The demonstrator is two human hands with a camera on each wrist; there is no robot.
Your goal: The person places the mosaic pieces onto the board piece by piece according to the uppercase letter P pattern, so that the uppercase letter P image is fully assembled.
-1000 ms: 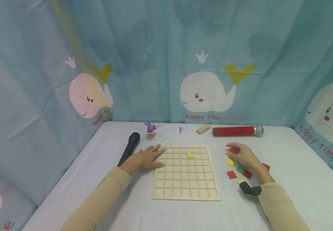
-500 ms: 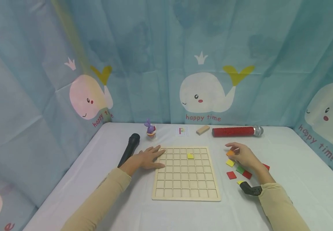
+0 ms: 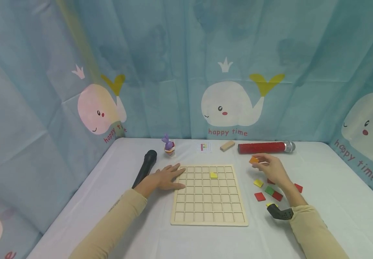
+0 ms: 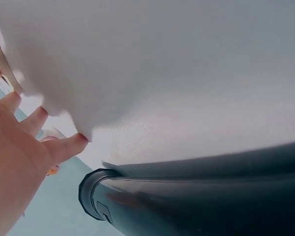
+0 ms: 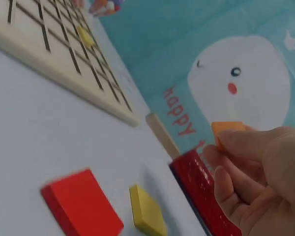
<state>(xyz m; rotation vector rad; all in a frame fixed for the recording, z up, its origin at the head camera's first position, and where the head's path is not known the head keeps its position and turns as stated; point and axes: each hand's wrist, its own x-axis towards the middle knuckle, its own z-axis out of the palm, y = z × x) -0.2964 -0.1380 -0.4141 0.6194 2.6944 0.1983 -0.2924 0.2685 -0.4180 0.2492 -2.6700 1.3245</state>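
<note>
Between thumb and fingers my right hand [image 3: 273,170] pinches an orange square tile [image 3: 254,160], raised above the table to the right of the wooden grid board [image 3: 212,220]. My left hand [image 3: 167,177] lies with spread fingers on the board's left edge. One yellow tile [image 3: 213,175] sits in a cell in the board's upper rows. Under and near my right hand are loose tiles: a yellow tile [image 3: 258,183], a green tile [image 3: 269,190], and several red ones, such as the red tile [image 5: 82,204] in the right wrist view. Another yellow tile is partly hidden by the dark wrist device.
A black microphone [image 3: 145,167] lies left of my left hand. Along the back stand a purple-eared figurine [image 3: 168,145], a small printed grid card [image 3: 204,147], a wooden block [image 3: 227,145] and a red microphone [image 3: 262,148]. A whale-print curtain [image 3: 160,72] hangs behind the table.
My right hand has lifted the orange tile off the table, moving it slightly up and left. A red tile beneath the hand now shows. My left hand has stayed put.
</note>
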